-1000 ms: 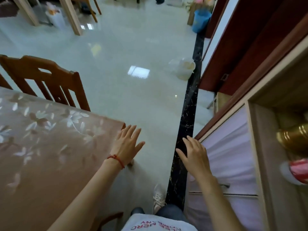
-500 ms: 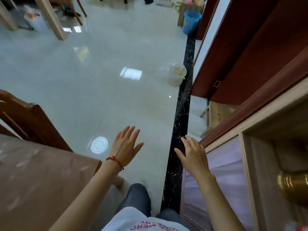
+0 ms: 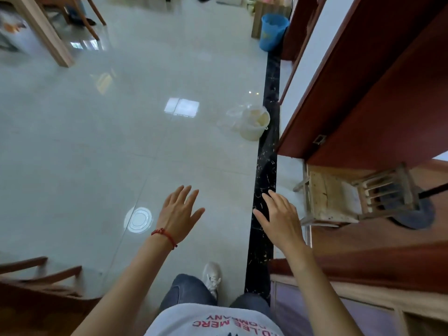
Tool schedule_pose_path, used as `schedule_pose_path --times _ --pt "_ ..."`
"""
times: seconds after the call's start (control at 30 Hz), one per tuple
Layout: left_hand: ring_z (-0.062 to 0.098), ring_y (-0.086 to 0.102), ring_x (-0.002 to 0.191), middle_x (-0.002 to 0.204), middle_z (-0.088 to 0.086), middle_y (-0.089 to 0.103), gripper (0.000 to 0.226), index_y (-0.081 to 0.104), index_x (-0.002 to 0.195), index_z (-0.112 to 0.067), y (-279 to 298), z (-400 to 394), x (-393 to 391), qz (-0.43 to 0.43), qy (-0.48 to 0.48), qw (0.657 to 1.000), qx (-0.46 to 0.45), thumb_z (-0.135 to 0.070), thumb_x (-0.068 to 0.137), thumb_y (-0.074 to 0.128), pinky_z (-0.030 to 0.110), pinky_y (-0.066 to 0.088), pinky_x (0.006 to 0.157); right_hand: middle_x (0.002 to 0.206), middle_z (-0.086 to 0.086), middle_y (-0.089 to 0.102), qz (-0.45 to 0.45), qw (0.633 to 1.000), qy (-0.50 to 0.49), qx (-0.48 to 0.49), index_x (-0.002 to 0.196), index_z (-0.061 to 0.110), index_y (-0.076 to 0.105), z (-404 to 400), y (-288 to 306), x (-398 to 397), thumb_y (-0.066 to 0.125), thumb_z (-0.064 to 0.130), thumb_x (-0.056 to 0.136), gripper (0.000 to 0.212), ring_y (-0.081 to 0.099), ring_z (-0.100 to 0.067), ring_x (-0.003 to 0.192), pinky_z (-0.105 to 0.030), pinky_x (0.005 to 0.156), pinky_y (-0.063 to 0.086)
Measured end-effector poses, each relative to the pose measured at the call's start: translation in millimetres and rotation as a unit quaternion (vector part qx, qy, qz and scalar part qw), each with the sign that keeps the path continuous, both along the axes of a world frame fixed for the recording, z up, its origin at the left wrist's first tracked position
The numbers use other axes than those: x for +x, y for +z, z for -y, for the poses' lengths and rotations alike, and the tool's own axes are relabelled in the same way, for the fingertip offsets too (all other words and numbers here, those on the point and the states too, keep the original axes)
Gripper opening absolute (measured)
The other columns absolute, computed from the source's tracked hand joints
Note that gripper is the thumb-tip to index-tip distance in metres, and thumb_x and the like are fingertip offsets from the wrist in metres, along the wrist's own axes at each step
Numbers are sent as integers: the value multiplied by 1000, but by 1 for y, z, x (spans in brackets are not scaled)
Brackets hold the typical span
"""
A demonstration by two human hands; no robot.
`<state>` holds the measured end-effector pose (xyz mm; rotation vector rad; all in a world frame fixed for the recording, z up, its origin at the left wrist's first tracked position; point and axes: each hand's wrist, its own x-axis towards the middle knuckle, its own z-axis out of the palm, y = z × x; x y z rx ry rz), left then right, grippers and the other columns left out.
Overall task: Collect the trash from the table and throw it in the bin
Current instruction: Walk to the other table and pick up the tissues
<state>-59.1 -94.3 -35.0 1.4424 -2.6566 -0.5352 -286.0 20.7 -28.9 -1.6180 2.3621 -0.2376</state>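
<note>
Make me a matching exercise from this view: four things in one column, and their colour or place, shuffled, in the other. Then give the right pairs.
Things:
1. bucket
2. pail
3. small wooden chair
4. left hand

Colour or place:
A. cream, on the floor beside the black strip
B. red cord round its wrist
C. blue, far end of the floor
D. to the right of the right hand, past the black strip

Pairs: 1-C, 2-A, 3-D, 4-B
</note>
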Motion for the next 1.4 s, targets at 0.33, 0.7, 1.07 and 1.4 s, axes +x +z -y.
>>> schedule_pose_path --times 0.33,0.7,1.07,1.4 --pt "27 22 140 148 13 33 55 33 137 -11 0 117 -45 9 34 999 10 -38 92 44 40 20 113 149 -7 33 5 999 43 2 139 13 35 137 -2 -51 40 45 94 56 24 -21 139 -35 112 17" --pt "30 25 139 145 15 37 61 36 136 -9 10 253 -128 10 119 993 16 -49 90 35 43 23 112 142 -12 42 -13 989 145 -13 134 9 42 321 10 -145 47 42 92 54 34 -25 134 -42 108 27" --pt "39 45 125 130 23 54 82 50 124 -2 18 328 -105 -8 258 965 33 -63 84 11 50 38 103 146 -9 37 -21 961 277 1 137 12 37 461 16 -122 43 44 93 54 30 -24 136 -39 109 25" --pt "40 56 113 118 23 62 86 57 116 0 27 379 -1 6 403 914 42 -59 88 0 52 47 93 143 -12 43 -17 909 416 -15 133 9 44 583 24 -3 50 38 91 51 37 -27 133 -40 107 27"
